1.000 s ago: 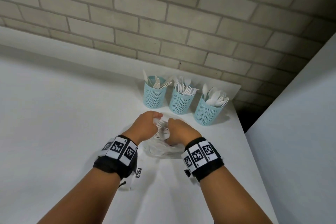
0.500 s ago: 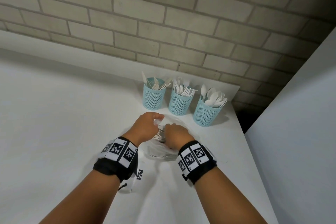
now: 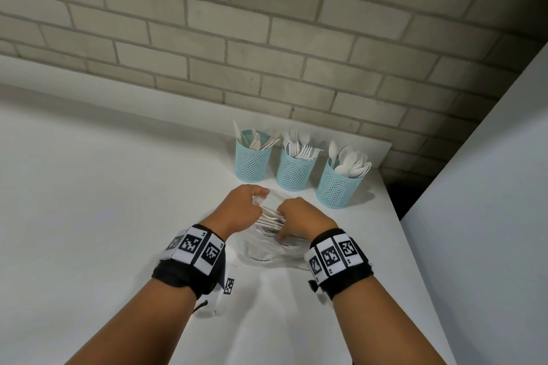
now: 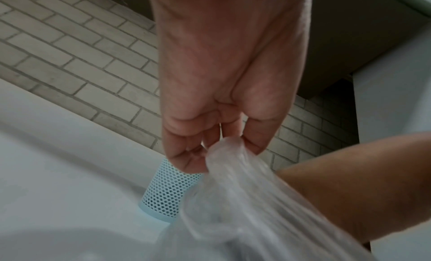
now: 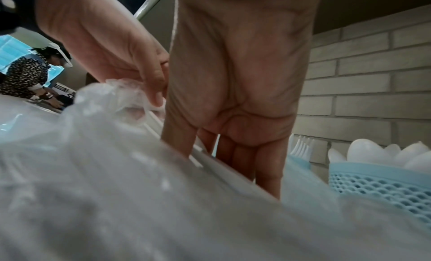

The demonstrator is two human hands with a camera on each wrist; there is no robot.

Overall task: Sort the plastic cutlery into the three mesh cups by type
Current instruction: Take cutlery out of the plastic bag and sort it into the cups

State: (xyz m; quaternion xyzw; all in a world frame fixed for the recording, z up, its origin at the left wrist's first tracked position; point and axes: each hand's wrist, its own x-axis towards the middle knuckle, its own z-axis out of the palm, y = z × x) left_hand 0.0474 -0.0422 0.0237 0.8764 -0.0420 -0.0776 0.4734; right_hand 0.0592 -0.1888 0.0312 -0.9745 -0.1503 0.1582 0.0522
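Note:
Three blue mesh cups stand in a row at the back: the knife cup (image 3: 252,161), the fork cup (image 3: 295,172) and the spoon cup (image 3: 338,187). A clear plastic bag (image 3: 264,255) lies on the white table (image 3: 89,201) between my hands. My left hand (image 3: 258,200) pinches the bag's bunched top edge (image 4: 225,147) and holds it up. My right hand (image 3: 281,230) reaches into the bag's mouth, thumb and fingers round a bundle of white cutlery (image 3: 271,219). The handles (image 5: 210,162) cross in front of my fingers (image 5: 268,173); the types are hidden.
A brick wall (image 3: 267,38) runs behind the cups. A tall white panel (image 3: 489,201) closes off the right side, with a dark gap by the table's right edge (image 3: 415,261). Another person (image 5: 25,77) works far off to the left.
My right hand has drawn back toward me, and the white cutlery handles now show between the hands. The left hand still holds the bag's top in about the same place.

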